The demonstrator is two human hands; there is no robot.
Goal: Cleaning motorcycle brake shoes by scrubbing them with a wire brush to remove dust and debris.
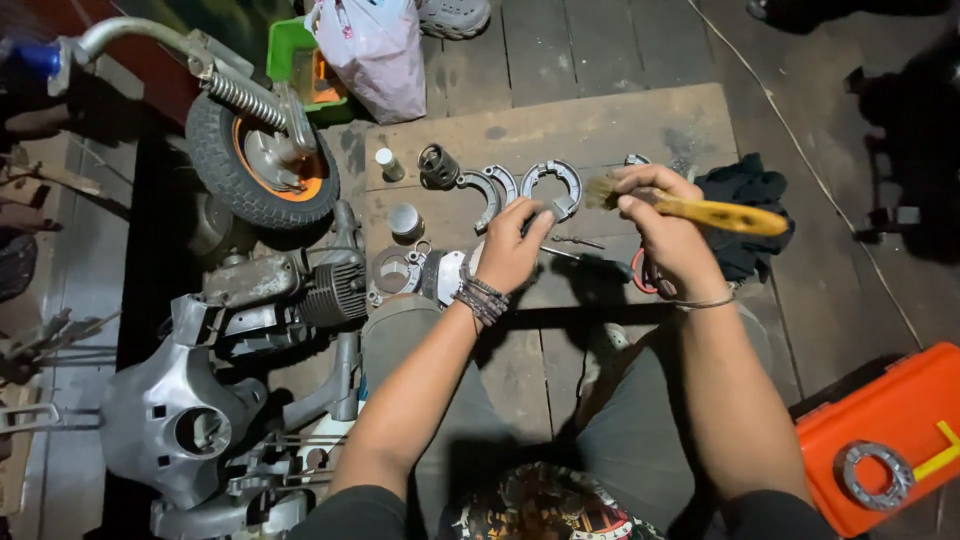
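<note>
I read this as the cleaning step: my right hand point(662, 222) is wrapped round a yellow brush point(700, 210), bristles at the brake shoe point(556, 186) in the upper middle of the frame, which my left hand point(512, 248) pinches. Next, I judge, calls for short strokes along its curve with the left holding steady

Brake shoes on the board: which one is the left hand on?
The right-most curved brake shoe, under the left hand; the other shoes lie untouched to its left.
</note>
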